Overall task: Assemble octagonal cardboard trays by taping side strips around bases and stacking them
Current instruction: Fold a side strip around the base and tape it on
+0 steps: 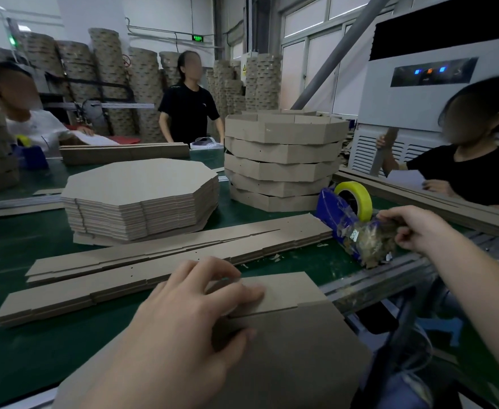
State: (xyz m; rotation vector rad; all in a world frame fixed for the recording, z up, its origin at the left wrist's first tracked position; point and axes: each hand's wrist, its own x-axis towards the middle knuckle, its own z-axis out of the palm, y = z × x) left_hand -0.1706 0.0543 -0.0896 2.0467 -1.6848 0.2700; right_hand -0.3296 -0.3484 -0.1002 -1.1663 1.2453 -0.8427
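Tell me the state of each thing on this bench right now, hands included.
left hand: presses the side strip at the edge of the base
right hand: pinches the tape end
tape roll: mounted in the dispenser
flat bases: stacked, unassembled
finished trays: stacked, unevenly aligned
loose strips: lying flat in piles
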